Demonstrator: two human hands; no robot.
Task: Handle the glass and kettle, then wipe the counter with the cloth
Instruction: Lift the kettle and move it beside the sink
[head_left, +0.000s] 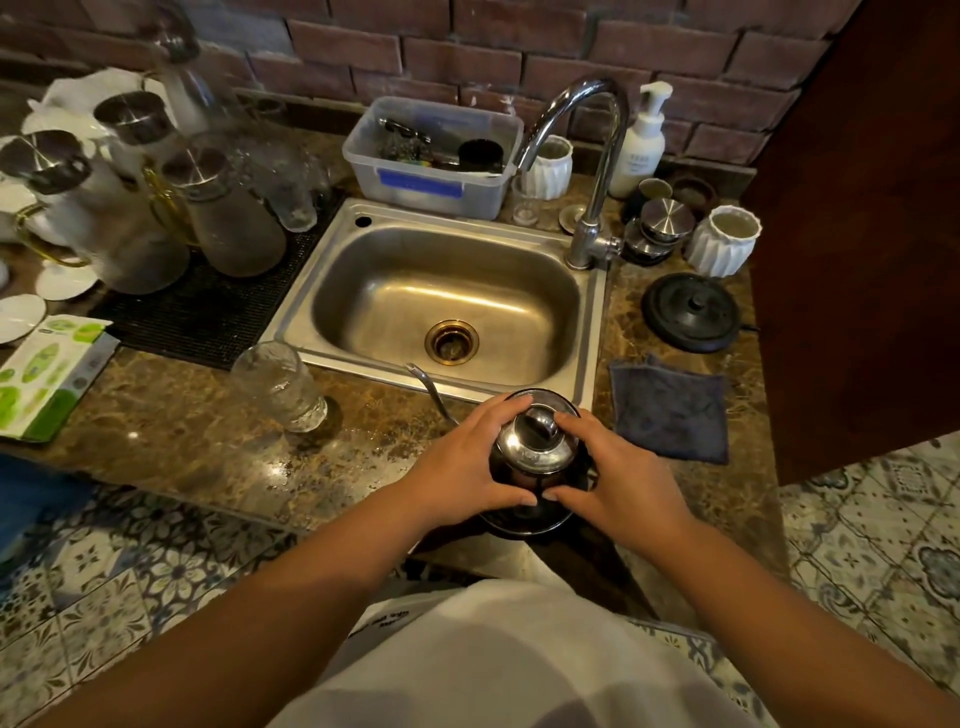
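A steel gooseneck kettle with a shiny lid stands on the counter's front edge, just before the sink, its thin spout pointing up-left. My left hand curls round its left side and my right hand round its right side, thumbs nearly meeting at the front. A clear ribbed glass stands upright on the counter to the left of the kettle, untouched. A dark blue cloth lies flat on the counter to the right of the kettle.
The steel sink with its tap lies behind the kettle. A black kettle base sits at the right. Carafes and jars crowd a black mat at the left. A green packet lies far left.
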